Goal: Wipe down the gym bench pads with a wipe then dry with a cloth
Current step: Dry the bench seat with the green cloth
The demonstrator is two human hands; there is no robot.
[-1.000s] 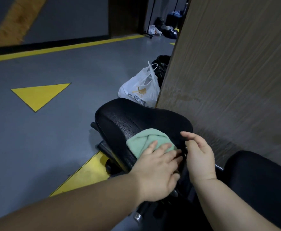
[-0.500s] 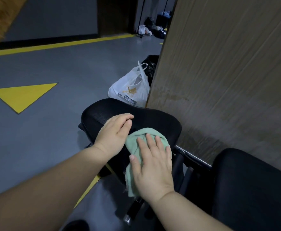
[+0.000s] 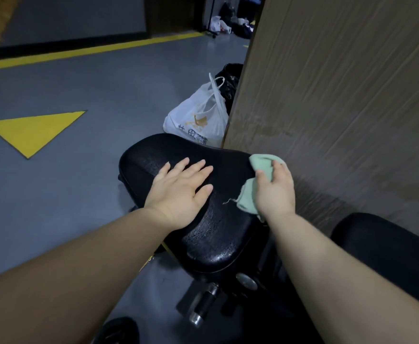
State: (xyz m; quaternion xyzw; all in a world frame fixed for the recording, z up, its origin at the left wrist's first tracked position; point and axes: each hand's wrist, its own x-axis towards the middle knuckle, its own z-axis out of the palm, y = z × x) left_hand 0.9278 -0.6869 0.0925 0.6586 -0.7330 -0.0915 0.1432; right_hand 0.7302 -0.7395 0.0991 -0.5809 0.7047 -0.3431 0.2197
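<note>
View from a head-worn camera, looking down at two bare forearms reaching over a black padded gym seat (image 3: 218,242), the surface being cleaned. The pad's long axis runs away from the person and slightly leftward, widening at the far end.

The left hand (image 3: 181,192) lies palm down on the middle of the pad, fingers straight and spread, holding nothing. The right hand (image 3: 274,192) is at the pad's far right edge, its fingers curled over a pale green cloth (image 3: 259,165) and gripping it against the padding. A frayed corner of the cloth trails out beside the wrist. The cloth sits just beside a tall wooden panel (image 3: 340,95), so the only way onward is back leftward and nearer – across the pad, toward the left hand. The right hand is plainly the one placed to make that stroke. The near part of the pad glistens with speckles, probably moisture not yet dried.

Half a second earlier the right hand lay flat on the cloth at the pad's near edge, with the left hand touching the cloth; now the cloth has travelled to the far right edge and the hands are apart.

A second black pad (image 3: 387,249) sits to the right, and a white plastic bag (image 3: 198,125) rests on the floor beyond.
</note>
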